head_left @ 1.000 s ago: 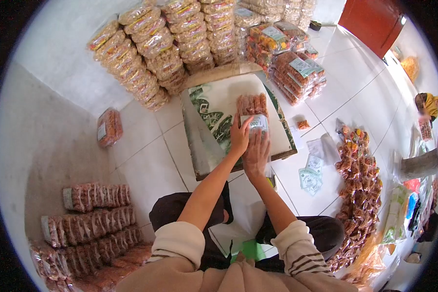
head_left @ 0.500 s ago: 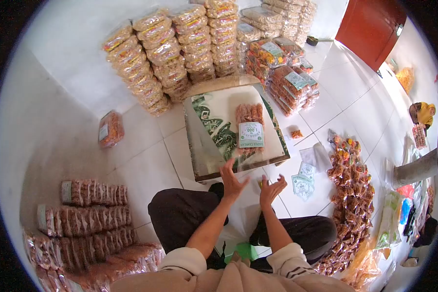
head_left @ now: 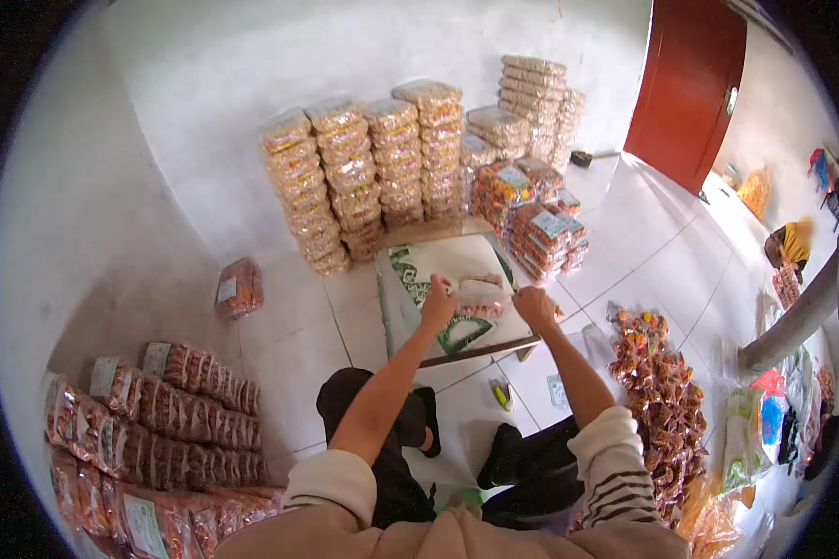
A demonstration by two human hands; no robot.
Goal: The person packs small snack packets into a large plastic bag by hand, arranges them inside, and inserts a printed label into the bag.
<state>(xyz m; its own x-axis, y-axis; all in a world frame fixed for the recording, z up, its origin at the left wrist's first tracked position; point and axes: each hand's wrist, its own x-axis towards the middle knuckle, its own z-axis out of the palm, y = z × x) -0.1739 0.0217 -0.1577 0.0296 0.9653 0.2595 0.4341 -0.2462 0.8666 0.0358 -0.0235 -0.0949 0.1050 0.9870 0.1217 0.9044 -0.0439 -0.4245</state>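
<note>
A clear plastic snack packet (head_left: 481, 298) with reddish-brown pieces inside is between my hands, over the low table (head_left: 419, 359) with its white and green printed top. My left hand (head_left: 437, 306) is closed at the packet's left side. On the opposite side, my right hand (head_left: 535, 308) is closed at the packet's right end, its fingertips partly hidden. The packet looks tilted, and its label cannot be read. Below the table, a small yellow-green tool (head_left: 502, 395), perhaps a cutter, lies on the tiles by my feet.
Tall stacks of bagged snacks (head_left: 350, 172) stand against the wall. Packed bundles (head_left: 543, 233) sit behind the table. Brown snack packs (head_left: 172, 410) fill the left floor, and small packets (head_left: 657, 401) are heaped at right. Printed labels (head_left: 557, 391) lie near my right arm.
Both hands have moved forward from the table's near edge to the packet's sides and closed. The packet has shifted from lying flat with its label showing. The view has tilted up.
</note>
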